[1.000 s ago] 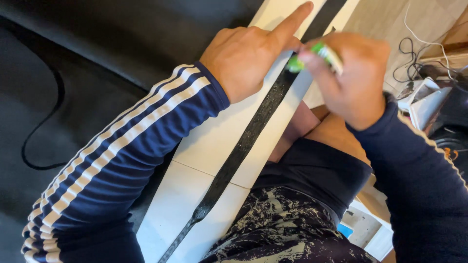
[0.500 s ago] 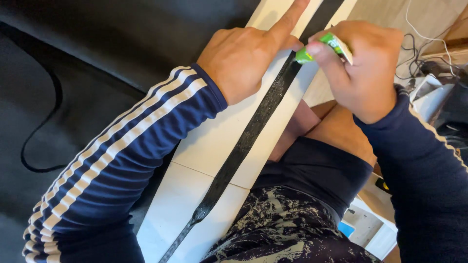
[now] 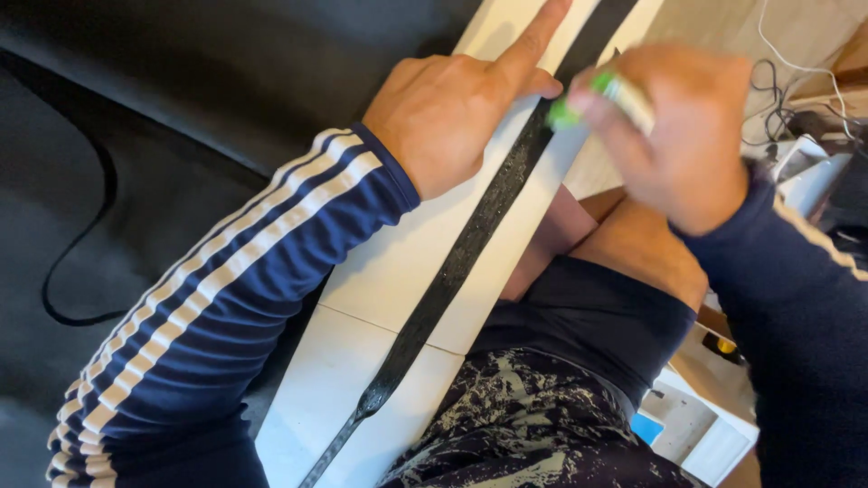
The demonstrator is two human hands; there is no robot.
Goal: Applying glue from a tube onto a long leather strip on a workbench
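Green-tipped tube (image 3: 592, 95) tilted, tip on long black strip (image 3: 470, 244) lying diag on white board (image 3: 389, 271)

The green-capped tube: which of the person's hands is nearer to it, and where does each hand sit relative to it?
Right. The right hand grips the green-capped tube in its fingers. The left hand is just beside the tube's tip, resting on the white board, apparently pressing the black strip there.

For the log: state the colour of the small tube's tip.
Bright green tube tip, in the right hand; head view.
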